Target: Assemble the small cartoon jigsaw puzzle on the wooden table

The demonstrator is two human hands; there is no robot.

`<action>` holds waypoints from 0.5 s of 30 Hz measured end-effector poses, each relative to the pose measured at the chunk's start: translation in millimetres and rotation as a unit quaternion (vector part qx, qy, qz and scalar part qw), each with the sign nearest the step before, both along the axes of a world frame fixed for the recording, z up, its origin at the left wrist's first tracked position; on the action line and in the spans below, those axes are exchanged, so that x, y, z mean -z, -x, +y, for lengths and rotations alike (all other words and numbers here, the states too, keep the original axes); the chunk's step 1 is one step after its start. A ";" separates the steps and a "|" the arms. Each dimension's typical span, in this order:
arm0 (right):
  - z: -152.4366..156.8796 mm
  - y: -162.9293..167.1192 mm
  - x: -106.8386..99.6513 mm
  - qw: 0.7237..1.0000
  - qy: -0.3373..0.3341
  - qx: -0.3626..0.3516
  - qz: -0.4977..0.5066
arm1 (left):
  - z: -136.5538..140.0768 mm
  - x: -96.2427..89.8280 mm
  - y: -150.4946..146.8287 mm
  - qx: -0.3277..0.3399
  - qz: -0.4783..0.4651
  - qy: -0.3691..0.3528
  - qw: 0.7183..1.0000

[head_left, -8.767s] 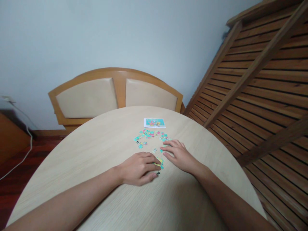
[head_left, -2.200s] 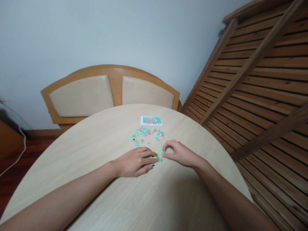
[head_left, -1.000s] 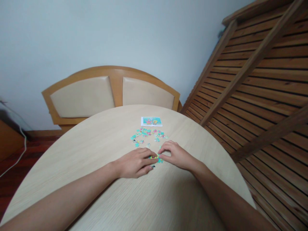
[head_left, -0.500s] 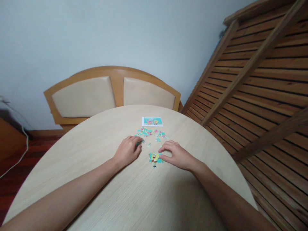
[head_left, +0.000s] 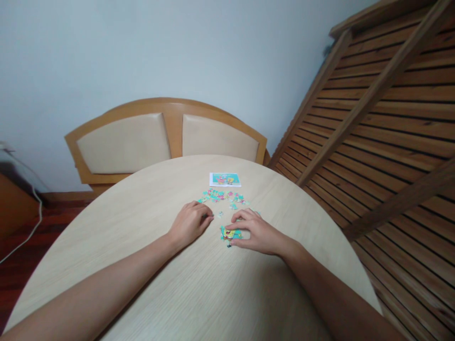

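Observation:
A small joined section of jigsaw puzzle [head_left: 226,234] with a yellow cartoon figure lies flat on the table [head_left: 170,289]. My right hand [head_left: 258,233] is over its right side, thumb at the near edge and index finger across the upper part, gripping it and covering some of the picture. To the left, my left hand [head_left: 192,221] is closed in a pinch; a bit of teal shows at its fingertips, apparently a puzzle piece, mostly hidden. A single loose piece [head_left: 221,214] lies between the hands. Beyond them several loose puzzle pieces [head_left: 216,194] are spread in a band.
A printed picture card [head_left: 226,179] lies behind the loose pieces. A padded wooden headboard [head_left: 172,125] stands past the table's far edge. Wooden slats [head_left: 384,113] lean at the right. At the far left a white cable [head_left: 38,208] hangs down.
My right hand has moved left and onto the joined puzzle section, covering part of the yellow figure. My left hand has shifted slightly, its fingertips now a little nearer to me and to the right.

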State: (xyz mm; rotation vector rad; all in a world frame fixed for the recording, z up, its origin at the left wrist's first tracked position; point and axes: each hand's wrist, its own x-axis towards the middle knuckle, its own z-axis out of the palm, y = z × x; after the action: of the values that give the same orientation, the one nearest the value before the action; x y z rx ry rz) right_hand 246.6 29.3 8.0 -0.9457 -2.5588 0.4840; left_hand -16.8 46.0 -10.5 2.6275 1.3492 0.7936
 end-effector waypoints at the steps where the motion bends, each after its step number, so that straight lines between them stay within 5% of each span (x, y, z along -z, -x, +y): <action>1: 0.1 -0.9 -0.2 1.000 0.000 0.001 -0.004 | -0.1 0.1 -0.3 0.002 -0.005 0.006 1.000; 11: 0.9 -6.1 -3.6 1.000 -0.006 0.001 -0.013 | -1.8 5.9 1.2 0.068 -0.085 0.052 0.993; 15: 1.1 -7.0 -5.0 1.000 -0.004 -0.002 -0.011 | -3.5 3.7 2.7 -0.001 -0.100 0.045 0.994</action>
State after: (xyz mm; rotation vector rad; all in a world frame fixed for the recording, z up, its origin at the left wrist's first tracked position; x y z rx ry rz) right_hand 253.5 30.4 13.0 -0.9476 -2.5820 0.4664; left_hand -19.6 42.5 -14.2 2.4046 1.3020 0.9432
